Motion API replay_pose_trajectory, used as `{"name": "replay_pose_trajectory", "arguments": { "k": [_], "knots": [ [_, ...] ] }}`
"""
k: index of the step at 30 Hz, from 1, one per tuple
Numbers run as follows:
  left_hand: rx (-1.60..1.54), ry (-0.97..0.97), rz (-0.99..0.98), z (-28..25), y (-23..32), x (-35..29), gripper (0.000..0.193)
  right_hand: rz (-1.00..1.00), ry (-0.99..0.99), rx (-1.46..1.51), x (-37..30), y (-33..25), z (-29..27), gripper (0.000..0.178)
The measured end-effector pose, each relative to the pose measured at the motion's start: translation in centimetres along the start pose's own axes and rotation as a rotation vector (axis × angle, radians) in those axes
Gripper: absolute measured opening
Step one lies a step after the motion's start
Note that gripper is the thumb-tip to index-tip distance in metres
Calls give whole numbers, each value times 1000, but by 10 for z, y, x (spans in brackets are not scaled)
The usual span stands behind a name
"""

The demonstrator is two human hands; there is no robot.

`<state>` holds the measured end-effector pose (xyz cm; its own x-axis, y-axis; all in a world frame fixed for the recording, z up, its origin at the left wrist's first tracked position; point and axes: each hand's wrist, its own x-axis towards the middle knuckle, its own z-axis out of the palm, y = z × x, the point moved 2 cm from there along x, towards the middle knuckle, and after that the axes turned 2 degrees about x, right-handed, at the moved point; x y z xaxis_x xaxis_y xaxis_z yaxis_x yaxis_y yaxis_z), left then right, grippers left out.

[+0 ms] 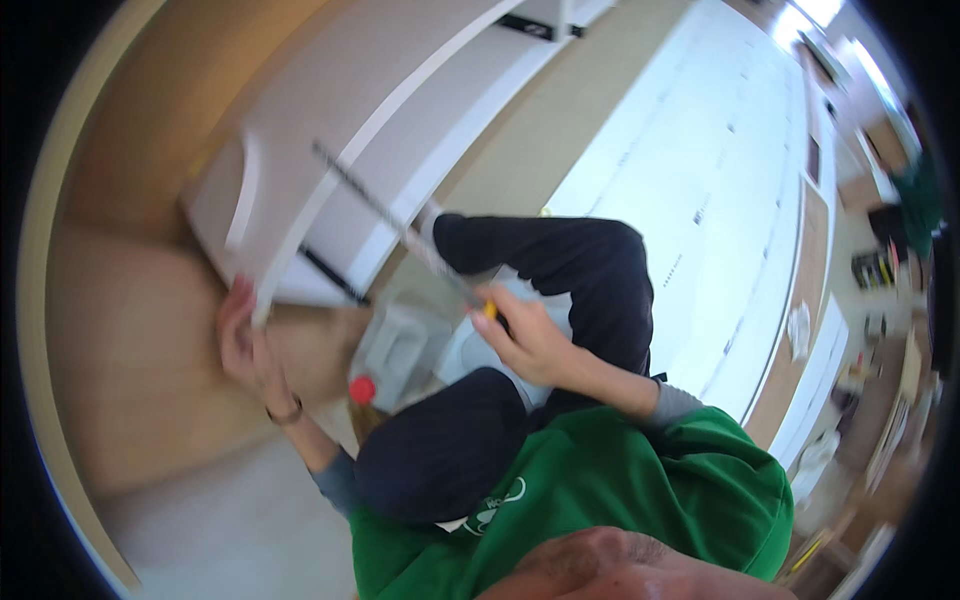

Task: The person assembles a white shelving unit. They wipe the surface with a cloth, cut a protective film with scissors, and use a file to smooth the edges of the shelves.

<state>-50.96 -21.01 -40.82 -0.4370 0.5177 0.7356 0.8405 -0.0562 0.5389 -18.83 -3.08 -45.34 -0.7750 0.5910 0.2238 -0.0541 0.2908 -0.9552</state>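
Head view, left to right: showing a brown wooden surface (pixel 130 390) inside a pale curved edge (pixel 38 290). Resting the left hand (pixel 240 335) at the lower corner of a white furniture piece (pixel 285 175), with fingers bent by its edge; being unable, through blur, to tell whether pinching or merely touching. Holding a long thin grey tool (pixel 375 200) slantwise across that piece, with the right hand (pixel 530 345) clamped on its yellow-and-dark handle (pixel 491 308). Showing a translucent jug (pixel 405 340) with a red cap (pixel 362 389) below the tool. Wearing a green sweatshirt (pixel 650 490) bearing a white emblem. Showing tan floor (pixel 540 150) farther over, then a long white board (pixel 650 170) carrying scattered dark printed marks, too small for reading. Ending at far right with a dark-and-yellow box (pixel 873 270), unreadable too.
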Motion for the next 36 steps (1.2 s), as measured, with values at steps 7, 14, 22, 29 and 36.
{"name": "replay_pose_trajectory", "arguments": {
  "k": [7, 14, 22, 29, 36],
  "knots": [
    [-54, 107, 123, -4, -16, -4, 15, 100, 2, -58, -29, -19, -31, 32],
    [-71, 184, 114, 11, -9, -6, 13, -8, 64, -89, -13, -41, -8, 29],
    [-57, 97, 29, 6, -14, 7, 39, -120, 120, -240, -8, -60, 36, 30],
    [-440, 108, -401, 14, -1, 108, 38, -147, 175, -405, -11, -74, 87, 32],
    [-627, 134, -486, 35, -26, 144, 50, -89, 97, -585, 2, -80, 118, 26]
  ]
}}
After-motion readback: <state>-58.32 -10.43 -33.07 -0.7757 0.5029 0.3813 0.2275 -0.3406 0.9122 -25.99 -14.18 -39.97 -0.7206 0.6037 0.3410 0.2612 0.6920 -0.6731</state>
